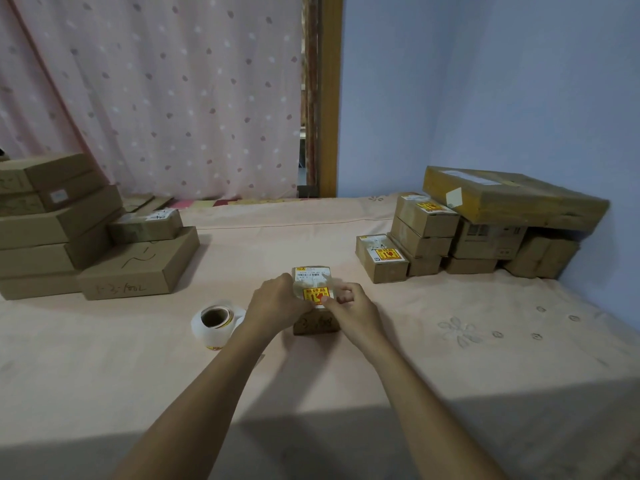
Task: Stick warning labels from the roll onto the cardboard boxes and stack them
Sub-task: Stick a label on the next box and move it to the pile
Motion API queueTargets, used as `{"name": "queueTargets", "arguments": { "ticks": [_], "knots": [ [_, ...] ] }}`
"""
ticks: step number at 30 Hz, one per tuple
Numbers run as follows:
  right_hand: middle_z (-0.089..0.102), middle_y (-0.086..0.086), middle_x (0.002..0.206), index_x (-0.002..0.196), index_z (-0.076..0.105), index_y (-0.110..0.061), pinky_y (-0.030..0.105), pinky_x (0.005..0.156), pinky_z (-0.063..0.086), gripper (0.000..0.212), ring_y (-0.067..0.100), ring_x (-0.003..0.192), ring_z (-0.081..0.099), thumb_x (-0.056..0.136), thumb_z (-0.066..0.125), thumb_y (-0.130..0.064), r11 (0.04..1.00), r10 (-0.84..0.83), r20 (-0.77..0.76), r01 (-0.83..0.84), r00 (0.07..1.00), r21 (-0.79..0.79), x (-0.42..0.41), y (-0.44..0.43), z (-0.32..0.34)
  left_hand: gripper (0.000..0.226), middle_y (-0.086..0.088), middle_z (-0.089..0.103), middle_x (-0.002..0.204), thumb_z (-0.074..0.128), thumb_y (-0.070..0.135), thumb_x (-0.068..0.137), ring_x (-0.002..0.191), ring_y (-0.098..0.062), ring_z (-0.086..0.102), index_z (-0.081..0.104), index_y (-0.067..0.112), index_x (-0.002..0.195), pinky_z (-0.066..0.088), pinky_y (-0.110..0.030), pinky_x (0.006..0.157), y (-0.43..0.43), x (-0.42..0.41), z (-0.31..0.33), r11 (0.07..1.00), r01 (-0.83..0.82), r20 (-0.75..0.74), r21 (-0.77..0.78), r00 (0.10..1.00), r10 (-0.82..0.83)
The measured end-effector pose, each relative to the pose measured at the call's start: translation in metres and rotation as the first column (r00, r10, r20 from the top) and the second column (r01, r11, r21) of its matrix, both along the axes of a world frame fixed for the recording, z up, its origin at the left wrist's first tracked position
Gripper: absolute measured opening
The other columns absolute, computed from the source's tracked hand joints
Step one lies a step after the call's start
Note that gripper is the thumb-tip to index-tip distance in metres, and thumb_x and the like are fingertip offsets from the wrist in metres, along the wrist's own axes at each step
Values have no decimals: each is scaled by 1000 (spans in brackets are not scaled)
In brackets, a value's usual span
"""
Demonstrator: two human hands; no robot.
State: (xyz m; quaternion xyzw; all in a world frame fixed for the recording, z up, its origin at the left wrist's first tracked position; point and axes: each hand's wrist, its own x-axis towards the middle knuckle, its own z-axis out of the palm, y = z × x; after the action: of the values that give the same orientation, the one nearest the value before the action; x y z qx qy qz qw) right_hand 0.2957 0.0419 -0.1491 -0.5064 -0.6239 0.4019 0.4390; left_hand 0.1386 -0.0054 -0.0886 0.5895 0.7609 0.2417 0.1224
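A small cardboard box (313, 276) sits on the pink cloth in the middle, with a white barcode slip on its top. A yellow and red warning label (314, 295) lies on the near part of that top. My left hand (275, 303) grips the box's left side and covers the label's left edge. My right hand (351, 304) has its fingers curled at the label's right edge, pinching or pressing it. The label roll (215, 322) lies just left of my left wrist, its core facing up.
Plain brown boxes (62, 230) are stacked at the left. At the right stand boxes with warning labels (381, 258), with a large flat box (512, 202) leaning on top. Pink bedcloth (485, 341) spreads around; a curtain and a blue wall are behind.
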Motion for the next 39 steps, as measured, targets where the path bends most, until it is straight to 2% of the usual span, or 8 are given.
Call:
{"name": "queueTargets", "arguments": {
  "ticks": [5, 9, 16, 19, 24, 28, 34, 39],
  "knots": [
    [69, -9, 106, 112, 67, -20, 12, 71, 46, 29, -2, 95, 63, 90, 76, -36, 1000, 0, -48, 0, 999, 7, 6, -1, -3, 57, -9, 66, 122, 71, 43, 87, 114, -29, 59, 57, 8, 130, 38, -31, 79, -1, 5, -2, 998, -61, 128, -5, 990, 62],
    [73, -11, 103, 111, 69, -24, 19, 77, 50, 27, -3, 93, 67, 89, 77, -36, 997, -38, -160, 49, 986, 62, 16, -1, 1, 53, -9, 68, 128, 57, 38, 97, 120, -28, 60, 54, 9, 141, 46, -35, 94, -5, 14, -5, 982, -99, 346, 161, 937, 37],
    [67, -17, 113, 119, 63, -27, 12, 84, 49, 33, -13, 97, 62, 91, 76, -19, 966, -102, -260, 158, 960, 203, 44, 11, 16, 24, 16, 75, 107, 60, 19, 96, 104, -4, 69, 74, 37, 105, 54, -36, 96, 11, 50, -15, 902, -63, 596, 427, 770, -228],
    [66, -5, 125, 124, 65, -27, 26, 95, 53, 35, -1, 106, 64, 92, 73, -17, 947, -163, -245, 221, 956, 234, 60, 30, 20, 29, 15, 73, 118, 56, 21, 100, 113, -2, 65, 73, 27, 123, 51, -33, 100, 30, 72, -21, 886, -17, 622, 464, 718, -312],
    [59, -5, 124, 136, 58, -18, 22, 98, 47, 43, 1, 108, 61, 95, 69, -14, 933, -251, -215, 295, 944, 205, 82, 56, 23, 37, 19, 68, 123, 52, 16, 103, 113, 12, 59, 64, 24, 137, 46, -16, 95, 66, 109, -27, 887, 12, 682, 461, 634, -363],
    [65, -5, 124, 128, 54, -29, 45, 105, 51, 42, 15, 118, 62, 88, 67, -29, 910, -327, -172, 359, 929, 206, 89, 81, 16, 42, 19, 66, 121, 53, 6, 101, 103, 18, 59, 60, 22, 139, 45, -5, 82, 91, 131, -30, 882, 48, 701, 470, 587, -405],
    [50, -1, 139, 143, 56, -18, 44, 103, 50, 50, 18, 121, 58, 94, 67, -23, 880, -382, -18, 370, 924, 298, 95, 97, 9, 51, 16, 58, 134, 56, 6, 100, 117, 16, 53, 51, 44, 133, 45, -10, 97, 111, 137, -45, 855, 58, 656, 516, 615, -438],
    [55, 0, 140, 145, 50, -17, 45, 103, 49, 61, 17, 123, 57, 89, 67, -30, 882, -371, -6, 355, 929, 309, 92, 105, -2, 56, 24, 52, 137, 58, 8, 98, 119, 22, 45, 46, 44, 139, 34, 4, 88, 126, 129, -52, 867, 116, 633, 485, 637, -440]
  ]
}}
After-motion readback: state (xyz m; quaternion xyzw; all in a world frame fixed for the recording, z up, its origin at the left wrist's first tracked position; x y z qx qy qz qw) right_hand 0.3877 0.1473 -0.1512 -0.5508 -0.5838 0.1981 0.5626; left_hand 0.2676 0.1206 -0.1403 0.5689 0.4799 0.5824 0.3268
